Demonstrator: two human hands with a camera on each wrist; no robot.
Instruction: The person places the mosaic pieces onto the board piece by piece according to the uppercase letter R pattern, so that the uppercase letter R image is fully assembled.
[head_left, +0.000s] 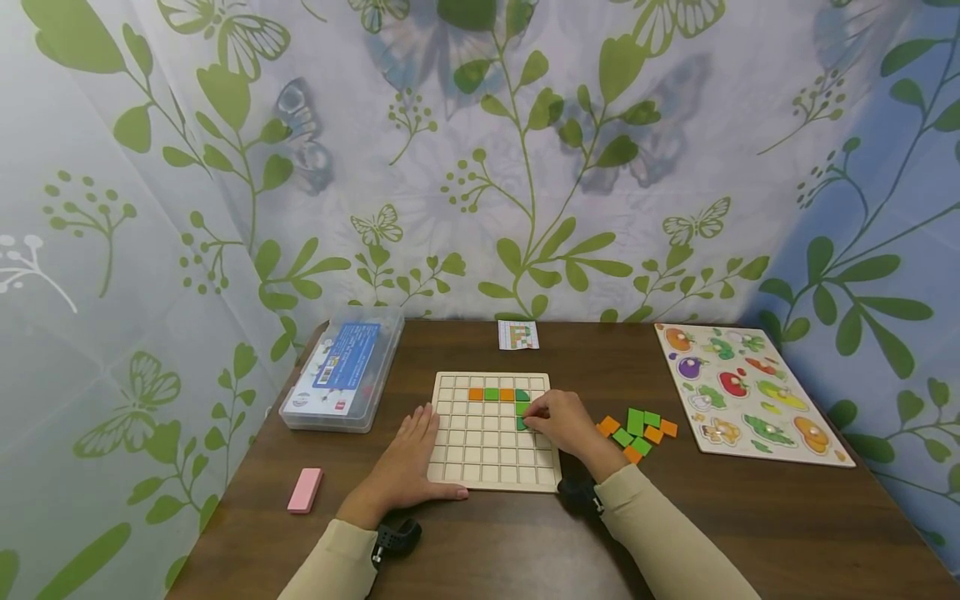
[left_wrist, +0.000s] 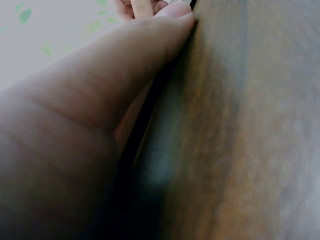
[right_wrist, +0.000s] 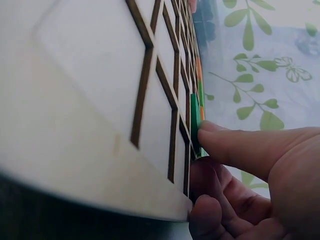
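A wooden grid board (head_left: 480,456) lies flat on the table before me. Along its upper row run orange, green and orange tiles (head_left: 476,394), ending in a dark green rounded tile (head_left: 522,395); a green tile (head_left: 521,408) lies below that one. My right hand (head_left: 564,421) pinches a dark green tile (right_wrist: 195,120) between thumb and forefinger, right at the grid squares under the green tile. Spread along the board's left side and front edge, my left hand (head_left: 402,460) rests with straight fingers and holds nothing; its thumb (left_wrist: 145,42) fills much of the left wrist view.
Loose orange and green tiles (head_left: 636,421) lie right of the board. Beyond them is a vegetable puzzle board (head_left: 705,400). At the left stand a clear plastic case (head_left: 360,408) and a pink block (head_left: 305,490). A small pattern card (head_left: 518,335) lies at the back.
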